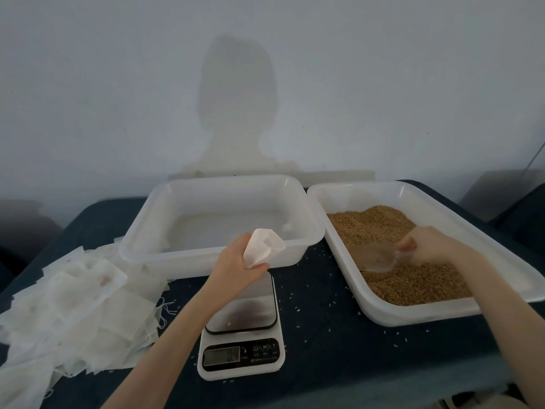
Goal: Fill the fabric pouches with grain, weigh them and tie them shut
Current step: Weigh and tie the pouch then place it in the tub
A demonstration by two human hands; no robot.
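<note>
My left hand (pixel 236 262) holds a white fabric pouch (pixel 263 246) upright with its mouth open, above the far end of the kitchen scale (pixel 242 329). My right hand (pixel 424 242) grips the handle of a clear plastic scoop (pixel 377 256), which rests low in the brown grain (pixel 413 278) inside the right white tub (pixel 380 312). The scoop's bowl points left. Whether grain lies in the scoop is unclear. The scale's platform carries nothing but a stray grain or two.
A white tub (pixel 206 258) with almost nothing in it stands behind the scale. A heap of flat white pouches (pixel 76 314) covers the table's left side. Loose grains dot the dark blue tabletop (pixel 324 364). A grey wall rises behind the tubs.
</note>
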